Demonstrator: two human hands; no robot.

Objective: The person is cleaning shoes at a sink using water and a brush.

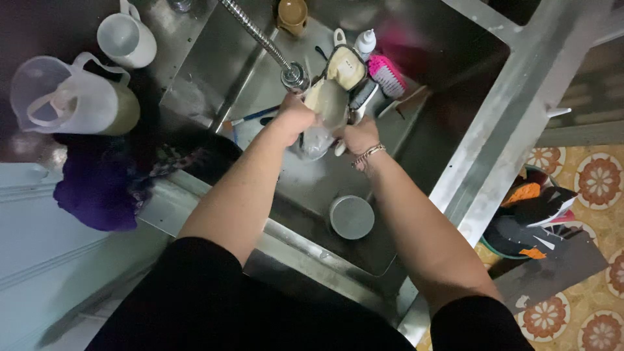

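Two hands meet over the middle of a steel sink, both closed on one pale, cream-coloured item held just under the faucet head; its exact kind cannot be told, it reads as a soft cloth or sponge-like piece. Left hand is clenched around its lower left edge. Right hand grips from the right and below, with a beaded bracelet on that wrist. A clear glass or plastic vessel sits directly beneath the hands, touching or nearly touching them; which, cannot be told. The faucet is a flexible metal hose running in from the top of the view. Behind the held item stand a cream dish-soap pouch, a white squeeze bottle and a pink scrubbing brush, close together at the back of the basin. A brown cup sits farther back. On the basin floor, near the front wall, a round metal lid lies flat, apart from the hands. On the dark desk to the left: a translucent measuring jug, a white mug behind it, and a purple cloth bunched at the edge. To the right, patterned floor tiles and a bin with dark and orange scraps.
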